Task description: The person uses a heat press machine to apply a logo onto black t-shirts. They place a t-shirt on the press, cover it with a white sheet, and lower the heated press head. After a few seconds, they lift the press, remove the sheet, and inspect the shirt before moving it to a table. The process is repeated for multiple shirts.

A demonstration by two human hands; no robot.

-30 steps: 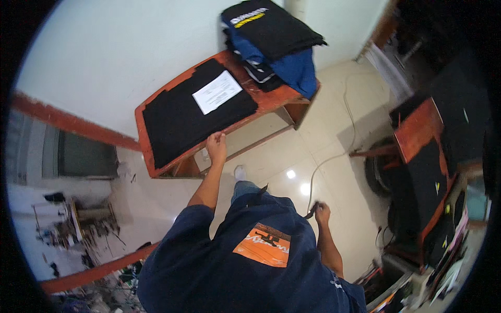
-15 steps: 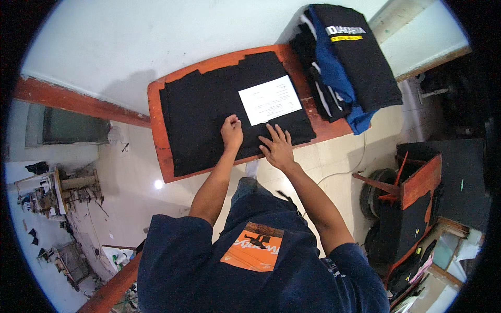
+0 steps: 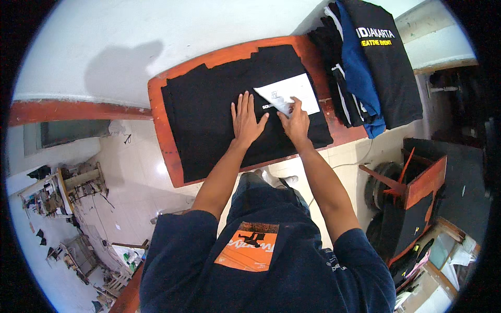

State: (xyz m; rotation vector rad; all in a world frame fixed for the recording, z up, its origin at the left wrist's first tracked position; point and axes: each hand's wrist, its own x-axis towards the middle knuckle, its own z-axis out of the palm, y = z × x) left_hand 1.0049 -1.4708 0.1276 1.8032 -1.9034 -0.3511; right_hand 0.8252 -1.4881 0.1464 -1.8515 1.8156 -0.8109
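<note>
A black garment [image 3: 219, 120] lies spread flat on an orange-brown wooden table [image 3: 159, 135]. My left hand [image 3: 246, 119] rests flat on it with fingers apart, pressing the cloth beside a small white print. A white paper sheet [image 3: 295, 89] lies on the garment to the right. My right hand [image 3: 296, 121] pinches the sheet's lower left corner, which is lifted and folded back from the cloth.
A stack of folded black and blue garments [image 3: 365, 62] sits at the table's right end. A white wall [image 3: 130, 47] lies beyond the table. An orange and black stand [image 3: 417, 182] is on the tiled floor at right. Cluttered shelves [image 3: 57, 193] are at left.
Both hands came onto the garment. My right hand moved right onto the white sheet and lifted its corner. The view has shifted closer over the table.
</note>
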